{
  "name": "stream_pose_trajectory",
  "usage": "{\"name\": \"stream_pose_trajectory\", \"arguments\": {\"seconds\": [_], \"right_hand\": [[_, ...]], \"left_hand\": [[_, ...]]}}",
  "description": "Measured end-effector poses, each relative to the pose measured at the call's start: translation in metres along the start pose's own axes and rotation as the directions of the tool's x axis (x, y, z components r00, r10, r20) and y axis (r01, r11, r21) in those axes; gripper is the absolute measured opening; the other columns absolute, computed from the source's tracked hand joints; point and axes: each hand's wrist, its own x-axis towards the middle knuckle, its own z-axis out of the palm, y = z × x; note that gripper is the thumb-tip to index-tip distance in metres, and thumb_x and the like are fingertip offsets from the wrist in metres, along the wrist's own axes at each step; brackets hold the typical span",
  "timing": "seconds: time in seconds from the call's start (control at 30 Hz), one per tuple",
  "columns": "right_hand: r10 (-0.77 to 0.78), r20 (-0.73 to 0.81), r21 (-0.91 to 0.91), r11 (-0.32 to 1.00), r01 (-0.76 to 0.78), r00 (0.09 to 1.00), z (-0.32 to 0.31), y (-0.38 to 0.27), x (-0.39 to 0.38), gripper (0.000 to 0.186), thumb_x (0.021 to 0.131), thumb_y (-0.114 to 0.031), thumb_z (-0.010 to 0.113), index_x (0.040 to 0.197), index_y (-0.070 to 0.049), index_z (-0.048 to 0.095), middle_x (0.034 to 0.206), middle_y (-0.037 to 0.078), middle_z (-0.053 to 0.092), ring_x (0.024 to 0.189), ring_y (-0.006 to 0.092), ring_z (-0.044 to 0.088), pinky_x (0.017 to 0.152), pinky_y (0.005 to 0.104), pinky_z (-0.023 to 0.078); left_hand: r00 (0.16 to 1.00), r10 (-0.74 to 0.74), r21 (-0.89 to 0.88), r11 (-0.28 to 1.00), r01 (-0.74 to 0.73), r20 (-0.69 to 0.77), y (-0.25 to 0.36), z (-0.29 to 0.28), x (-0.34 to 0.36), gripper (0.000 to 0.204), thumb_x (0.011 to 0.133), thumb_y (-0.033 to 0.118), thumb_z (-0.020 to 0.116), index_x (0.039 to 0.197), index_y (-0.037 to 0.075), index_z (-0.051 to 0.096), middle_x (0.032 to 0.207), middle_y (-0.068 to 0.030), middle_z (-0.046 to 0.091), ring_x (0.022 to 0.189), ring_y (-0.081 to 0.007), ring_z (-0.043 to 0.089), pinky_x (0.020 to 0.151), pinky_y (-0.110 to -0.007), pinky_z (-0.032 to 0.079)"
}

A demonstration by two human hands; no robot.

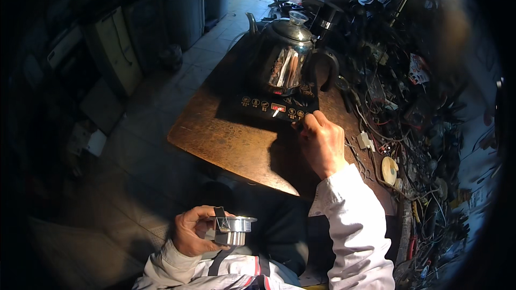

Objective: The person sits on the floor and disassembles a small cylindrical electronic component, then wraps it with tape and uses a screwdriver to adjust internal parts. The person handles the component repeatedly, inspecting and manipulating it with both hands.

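My left hand (pixel 189 233), low in the view over my lap, is closed round a round silver recessed downlight (pixel 234 232) with a finned metal body and a spring clip. My right hand (pixel 325 142) reaches over the table with its fingers pinched together. Its fingertips are at the front right corner of a black induction cooktop (pixel 258 111), which has a lit red display. Something small and dark shows at those fingertips, too shadowed to name. A shiny metal kettle (pixel 290 62) stands upright on the cooktop.
The worn wooden table (pixel 220 134) has a curved front edge facing me. Along its right side lies a heap of cables (pixel 392 137) and parts, with a cream round piece (pixel 389 170) and a white connector (pixel 365 141). Appliance cabinets (pixel 183 8) line the left.
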Motion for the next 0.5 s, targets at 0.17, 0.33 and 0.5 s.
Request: {"name": "stream_pose_trajectory", "arguments": {"seconds": [0.17, 0.33, 0.5], "right_hand": [[0.022, -0.039, -0.015, 1.000, -0.022, 0.999, 0.013, 0.010, 0.023, 0.029, 0.087, -0.017, 0.083, 0.079, -0.007, 0.056, 0.080, 0.010, 0.062, 0.068, 0.0379, 0.066, 0.058, 0.0464, 0.050], [0.045, 0.033, -0.038, 0.998, -0.044, 0.998, 0.019, 0.015, 0.035, 0.021, 0.087, -0.016, 0.080, 0.083, -0.007, 0.061, 0.084, 0.012, 0.065, 0.074, 0.0391, 0.068, 0.063, 0.0483, 0.053], [0.082, 0.100, -0.083, 0.994, -0.074, 0.992, -0.003, 0.025, 0.042, 0.012, 0.087, -0.014, 0.078, 0.088, -0.007, 0.068, 0.090, 0.015, 0.069, 0.080, 0.0408, 0.070, 0.069, 0.0499, 0.056]], "left_hand": [[0.999, -0.019, 0.037, 0.999, 0.020, -0.037, 0.007, -0.002, -0.004, 0.072, 0.066, -0.002, 0.100, 0.127, -0.004, 0.062, 0.124, -0.0228, 0.072, 0.116, -0.0284, 0.072, 0.099, -0.045, 0.062], [0.999, -0.008, 0.038, 0.999, 0.009, -0.042, 0.004, 0.000, -0.002, 0.072, 0.066, -0.001, 0.100, 0.127, -0.005, 0.062, 0.123, -0.0225, 0.072, 0.115, -0.0280, 0.072, 0.099, -0.044, 0.062], [0.999, 0.019, 0.137, 0.990, -0.025, 0.046, 0.011, 0.010, 0.018, 0.069, 0.068, 0.000, 0.099, 0.126, -0.004, 0.062, 0.122, -0.0220, 0.073, 0.115, -0.0277, 0.073, 0.097, -0.042, 0.063]]}}
